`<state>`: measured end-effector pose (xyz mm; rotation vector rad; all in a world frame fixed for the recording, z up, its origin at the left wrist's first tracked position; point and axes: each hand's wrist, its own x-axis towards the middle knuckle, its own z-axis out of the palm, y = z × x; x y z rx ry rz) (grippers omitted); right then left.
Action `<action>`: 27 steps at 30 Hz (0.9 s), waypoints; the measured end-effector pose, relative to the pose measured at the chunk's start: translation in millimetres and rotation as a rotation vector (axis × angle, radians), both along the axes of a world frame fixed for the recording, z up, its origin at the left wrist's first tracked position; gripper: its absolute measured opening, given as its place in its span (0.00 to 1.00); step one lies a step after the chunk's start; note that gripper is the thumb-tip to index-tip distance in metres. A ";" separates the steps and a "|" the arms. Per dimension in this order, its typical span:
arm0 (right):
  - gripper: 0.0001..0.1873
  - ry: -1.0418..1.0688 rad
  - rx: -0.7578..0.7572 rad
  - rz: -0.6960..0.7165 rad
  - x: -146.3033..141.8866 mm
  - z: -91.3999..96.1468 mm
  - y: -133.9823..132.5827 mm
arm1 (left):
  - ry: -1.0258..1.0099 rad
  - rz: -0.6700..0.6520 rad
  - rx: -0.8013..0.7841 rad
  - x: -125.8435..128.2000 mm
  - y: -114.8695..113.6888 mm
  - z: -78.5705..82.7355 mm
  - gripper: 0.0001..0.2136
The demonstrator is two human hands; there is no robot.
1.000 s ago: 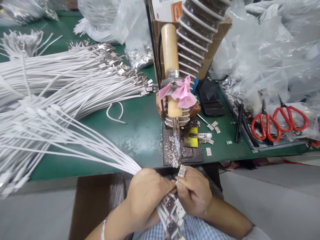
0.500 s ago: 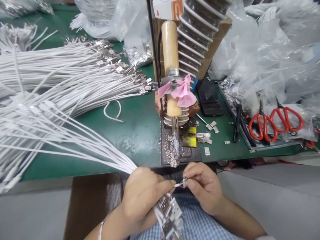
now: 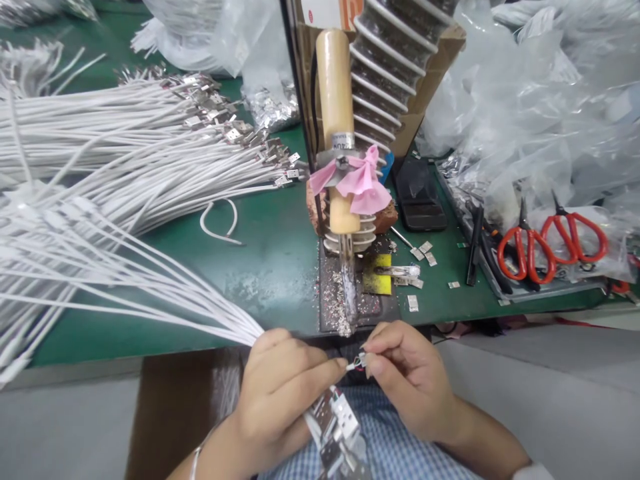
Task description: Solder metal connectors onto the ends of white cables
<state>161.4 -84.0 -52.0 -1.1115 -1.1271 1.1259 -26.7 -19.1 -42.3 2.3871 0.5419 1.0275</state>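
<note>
My left hand (image 3: 285, 393) is closed around a bundle of white USB cables (image 3: 220, 310), whose metal USB plugs (image 3: 345, 427) hang out below the palm. Between its thumb and forefinger, one cable end with thin coloured wires (image 3: 354, 365) sticks out to the right. My right hand (image 3: 407, 377) pinches the small metal USB connector (image 3: 363, 360) at the tip of that cable. Just beyond both hands stands a soldering iron (image 3: 340, 133) with a wooden handle, tip downward, tied with a pink cloth (image 3: 363, 183). Fingertips partly hide the connector.
Piles of white cables (image 3: 125, 147) cover the left of the green table (image 3: 280, 267). Behind the iron rises a ribbed clear hose (image 3: 390, 67). At right lie a black phone (image 3: 420, 193), red-handled scissors (image 3: 525, 253), loose connector pieces (image 3: 413, 303) and plastic bags (image 3: 525, 120).
Both hands have shifted slightly left with the cable end and connector still between them. The whole view has also moved a little.
</note>
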 end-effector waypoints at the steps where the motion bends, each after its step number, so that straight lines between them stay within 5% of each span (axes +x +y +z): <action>1: 0.05 0.014 -0.012 0.009 0.1 0.3 0.5 | 0.000 -0.003 0.000 -0.5 0.3 -0.3 0.07; 12: 0.06 0.033 -0.041 0.080 7.8 3.9 1.4 | 0.020 0.032 0.006 0.0 0.4 1.2 0.08; 17: 0.31 0.085 0.038 0.113 25.4 6.2 -10.2 | 0.010 0.036 -0.024 -0.1 0.4 0.2 0.06; 19: 0.33 0.044 -0.012 0.097 31.6 10.9 -14.7 | 0.005 0.039 -0.035 0.3 0.4 0.1 0.06; 27: 0.09 -0.337 0.176 0.065 28.8 13.9 -7.5 | -0.016 0.056 -0.069 -0.1 -2.2 -0.8 0.06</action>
